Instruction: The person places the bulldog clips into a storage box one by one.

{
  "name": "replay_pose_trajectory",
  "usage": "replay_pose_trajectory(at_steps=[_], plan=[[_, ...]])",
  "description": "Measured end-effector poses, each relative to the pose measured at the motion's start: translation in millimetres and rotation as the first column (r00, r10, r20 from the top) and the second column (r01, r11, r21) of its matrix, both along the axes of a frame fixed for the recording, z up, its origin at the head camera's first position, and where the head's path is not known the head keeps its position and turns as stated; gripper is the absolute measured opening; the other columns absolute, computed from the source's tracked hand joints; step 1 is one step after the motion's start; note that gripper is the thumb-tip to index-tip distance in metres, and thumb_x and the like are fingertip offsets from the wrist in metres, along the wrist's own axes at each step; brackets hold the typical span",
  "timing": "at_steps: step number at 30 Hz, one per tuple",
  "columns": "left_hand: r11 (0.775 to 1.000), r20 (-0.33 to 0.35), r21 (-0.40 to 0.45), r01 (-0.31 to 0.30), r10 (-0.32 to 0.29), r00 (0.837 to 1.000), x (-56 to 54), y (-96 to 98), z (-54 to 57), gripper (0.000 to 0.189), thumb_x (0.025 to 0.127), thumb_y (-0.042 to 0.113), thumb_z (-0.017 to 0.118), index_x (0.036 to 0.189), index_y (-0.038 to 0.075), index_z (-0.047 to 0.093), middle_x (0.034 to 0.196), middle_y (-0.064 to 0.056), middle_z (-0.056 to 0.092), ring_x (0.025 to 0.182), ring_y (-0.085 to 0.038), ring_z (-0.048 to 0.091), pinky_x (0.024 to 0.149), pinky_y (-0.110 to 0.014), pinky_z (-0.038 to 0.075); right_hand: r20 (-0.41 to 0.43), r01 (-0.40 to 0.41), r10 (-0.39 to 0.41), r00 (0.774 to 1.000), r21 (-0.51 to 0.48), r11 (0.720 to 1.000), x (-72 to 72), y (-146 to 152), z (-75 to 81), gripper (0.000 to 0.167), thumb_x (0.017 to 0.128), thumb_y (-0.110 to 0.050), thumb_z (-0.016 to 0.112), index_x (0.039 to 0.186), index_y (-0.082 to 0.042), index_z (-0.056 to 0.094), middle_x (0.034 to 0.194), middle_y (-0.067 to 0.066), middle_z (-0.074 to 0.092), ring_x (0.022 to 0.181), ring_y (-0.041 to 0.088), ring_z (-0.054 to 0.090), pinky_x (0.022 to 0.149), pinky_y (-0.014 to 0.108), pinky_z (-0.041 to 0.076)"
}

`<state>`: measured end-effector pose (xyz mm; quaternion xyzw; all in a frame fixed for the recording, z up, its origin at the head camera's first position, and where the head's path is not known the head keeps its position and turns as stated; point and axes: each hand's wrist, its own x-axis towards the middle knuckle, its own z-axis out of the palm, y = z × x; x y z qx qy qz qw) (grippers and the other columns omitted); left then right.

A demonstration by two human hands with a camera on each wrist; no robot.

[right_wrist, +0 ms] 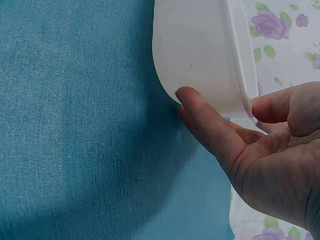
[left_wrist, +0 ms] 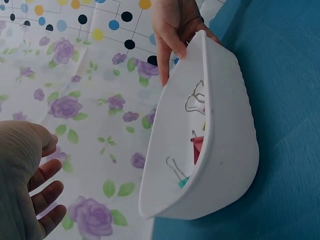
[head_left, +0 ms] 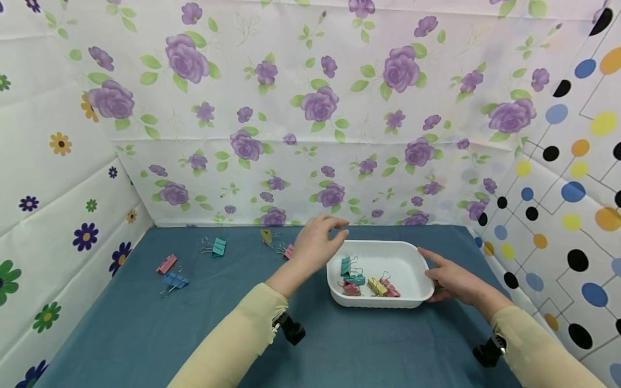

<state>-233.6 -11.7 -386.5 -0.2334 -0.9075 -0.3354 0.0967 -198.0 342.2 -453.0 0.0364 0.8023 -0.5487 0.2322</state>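
1. Floral sheeting [head_left: 291, 178] is hung behind the workspace and dotted sheeting [head_left: 548, 124] to the right; the surface is covered with blue cloth [head_left: 145, 339], probably chosen as a plain ground for small parts.
2. White tray [head_left: 402, 264] is located right of centre on the cloth. Its right end is gripped by the right hand [head_left: 453, 280], with fingers laid along the outer wall and the rim caught; steadying is judged to be the reason.
3. Nothing is seen held in the left hand [head_left: 315, 242]; its fingers are loosely bent and are seen apart from the tray in the left wrist view.
4. Five binder clips are made out inside: two teal clips [head_left: 354, 279], two red-pink clips [head_left: 351, 289] and one yellow clip [head_left: 377, 286]. They are bunched near the front wall, probably because they were dropped in loosely.
5. Outside, a pink clip [head_left: 166, 263], a blue clip [head_left: 176, 280], a teal clip [head_left: 219, 247] and an olive-yellow clip [head_left: 266, 237] are spread leftward.
6. Another pink clip [head_left: 289, 251] is partly hidden by the left hand.
7. Most tray contents are masked by the near wall in the left wrist view. Whether the gripped end is lifted cannot be told.
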Motion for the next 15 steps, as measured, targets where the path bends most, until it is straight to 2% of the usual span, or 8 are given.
replay_pose_trajectory(at_steps=[5, 15], plan=[[1.000, 0.010, 0.022, -0.022, 0.021, 1.000, -2.6, -8.9, 1.0, 0.028, 0.105, 0.034, 0.061, 0.130, 0.026, 0.071, 0.123, 0.003, 0.065, 0.112, -0.022, 0.059, 0.084, -0.043, 0.051, 0.004, 0.003, -0.003, 1.000, -0.005, 1.000, -0.4, 1, -0.3, 0.073, 0.108, -0.009, 0.044, 0.167, -0.020, 0.002, 0.129, 0.036, 0.046, 0.095, 0.038, 0.067, 0.076, 0.051, 0.061], [0.995, -0.013, 0.049, -0.092, 0.093, 0.996, -9.3, -32.4, -1.2, 0.027, 0.103, 0.033, 0.063, 0.127, 0.025, 0.073, 0.125, 0.001, 0.066, 0.113, -0.023, 0.059, 0.083, -0.044, 0.053, 0.008, -0.001, 0.001, 1.000, -0.002, 1.000, -0.7, 0, 0.6, 0.073, 0.108, -0.010, 0.044, 0.167, -0.020, 0.002, 0.139, 0.036, 0.039, 0.095, 0.036, 0.067, 0.077, 0.050, 0.061]])
